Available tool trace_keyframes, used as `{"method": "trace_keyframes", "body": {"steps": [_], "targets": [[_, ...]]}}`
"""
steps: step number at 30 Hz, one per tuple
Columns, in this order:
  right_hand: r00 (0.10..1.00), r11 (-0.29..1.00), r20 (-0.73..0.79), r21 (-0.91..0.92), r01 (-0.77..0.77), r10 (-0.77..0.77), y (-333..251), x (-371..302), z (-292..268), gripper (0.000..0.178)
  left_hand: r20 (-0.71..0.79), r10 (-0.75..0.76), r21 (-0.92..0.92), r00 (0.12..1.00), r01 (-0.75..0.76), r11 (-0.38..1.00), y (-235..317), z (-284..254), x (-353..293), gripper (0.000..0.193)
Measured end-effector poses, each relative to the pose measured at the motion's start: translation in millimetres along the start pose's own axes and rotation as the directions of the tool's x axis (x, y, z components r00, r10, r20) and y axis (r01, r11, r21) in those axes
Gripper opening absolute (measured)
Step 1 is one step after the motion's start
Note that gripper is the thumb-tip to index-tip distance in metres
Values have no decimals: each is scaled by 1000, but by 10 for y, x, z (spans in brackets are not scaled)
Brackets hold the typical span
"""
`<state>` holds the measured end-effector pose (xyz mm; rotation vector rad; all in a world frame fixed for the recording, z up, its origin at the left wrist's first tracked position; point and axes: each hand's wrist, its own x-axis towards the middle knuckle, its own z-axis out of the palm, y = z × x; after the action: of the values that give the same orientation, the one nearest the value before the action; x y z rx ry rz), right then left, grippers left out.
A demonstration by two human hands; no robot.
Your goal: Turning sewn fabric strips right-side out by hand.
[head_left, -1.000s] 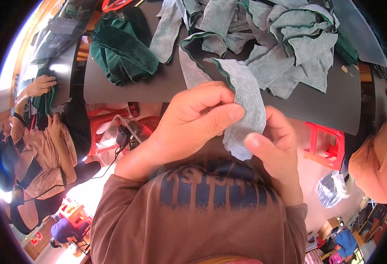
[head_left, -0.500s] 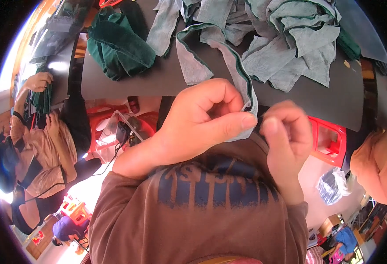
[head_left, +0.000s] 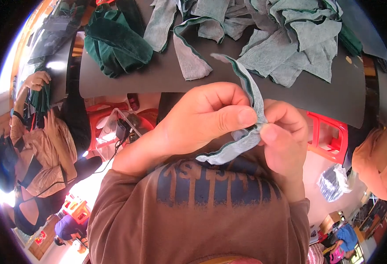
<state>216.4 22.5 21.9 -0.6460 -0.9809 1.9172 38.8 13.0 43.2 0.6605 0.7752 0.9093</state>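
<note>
hands together: left hand (head_left: 202, 119) and right hand (head_left: 286, 136) both pinched on grey fabric strip (head_left: 242, 141).

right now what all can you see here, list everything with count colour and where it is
fabric strip: one, grey with a dark green edge, pinched between both hands at centre
grey-green fabric pieces: a loose pile, too tangled to count, on the far right of the table
dark green cloth bundle: one, dark green, far left of the table
table: one, dark grey, across the top
red plastic stool: one, red, under the table at right
clear plastic box: one, clear, on the floor at left
co-worker: one, tan top, far left, holding green cloth
person in orange: one, right edge
brown shirt: one, brown, bottom
left hand: one, gripping the strip
right hand: one, gripping the strip
</note>
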Motion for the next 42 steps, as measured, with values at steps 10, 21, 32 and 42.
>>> {"method": "trace_keyframes", "body": {"steps": [10,21,32,42], "targets": [[981,990,-138,60,-130,137,-67,-15,25,9,-69,327,291,942,-295,910,-61,-71,9,17],[992,997,-113,-40,-68,63,-30,-18,22,4,395,606,784,691,-597,170,-71,-109,-16,22],[861,438,81,-835,334,-502,-38,27,32,8,369,-147,-448,918,315,837,-138,-184,-112,76],[868,365,161,-860,357,-470,14,47,-7,10,328,166,846,930,-367,386,-198,-153,-1,58]]}}
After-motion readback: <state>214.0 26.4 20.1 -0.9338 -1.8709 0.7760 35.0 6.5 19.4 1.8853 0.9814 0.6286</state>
